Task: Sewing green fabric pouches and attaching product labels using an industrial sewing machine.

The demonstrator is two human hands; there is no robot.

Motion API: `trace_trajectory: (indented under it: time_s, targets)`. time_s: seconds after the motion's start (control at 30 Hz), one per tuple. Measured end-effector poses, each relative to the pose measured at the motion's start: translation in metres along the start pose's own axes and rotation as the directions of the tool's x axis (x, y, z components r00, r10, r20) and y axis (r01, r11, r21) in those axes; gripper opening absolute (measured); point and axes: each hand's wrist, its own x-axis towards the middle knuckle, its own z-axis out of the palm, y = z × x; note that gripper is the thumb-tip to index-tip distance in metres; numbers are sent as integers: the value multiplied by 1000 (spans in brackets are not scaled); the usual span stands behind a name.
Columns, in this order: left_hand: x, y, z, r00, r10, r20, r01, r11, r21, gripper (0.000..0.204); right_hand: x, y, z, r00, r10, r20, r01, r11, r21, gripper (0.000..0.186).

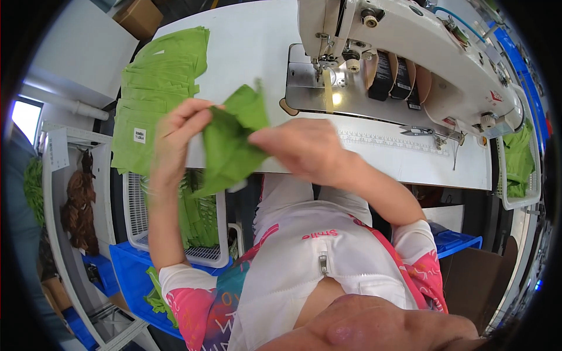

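While a green cloth (228, 149) hangs left of the sewing machine (421, 44), its long axis slanting toward the machine at the far end, the right hand (310, 149), nearer the machine, pinches one side. Opposite, the left hand (178, 128) grips too, both sets of fingers (197, 123) closed on fabric near the worktop (252, 35).

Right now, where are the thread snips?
In the head view, the thread snips lie right of centre, beside the ruler strip on the white sewing table.
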Motion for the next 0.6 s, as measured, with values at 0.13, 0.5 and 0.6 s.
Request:
trace_trajectory:
  time_s: [0.13, 0.5, 0.6]
  targets:
    - [6, 57, 7, 971, 233, -51, -133, 705, 697, 13, 9, 7, 51, 975, -34, -218, 33, 999, -7, 22]
    - [185, -87, 105, 791, -33, 612, -335, 813, 477, 14, -72, 81, -14, 949, 246, 197, -79, 790, -608, 27]
    - [202, -102, 117, 792, -18, 610, -210, 930, 301, 17, -76, 93, -29, 961, 150, 231, 32, 772, -635, 28]
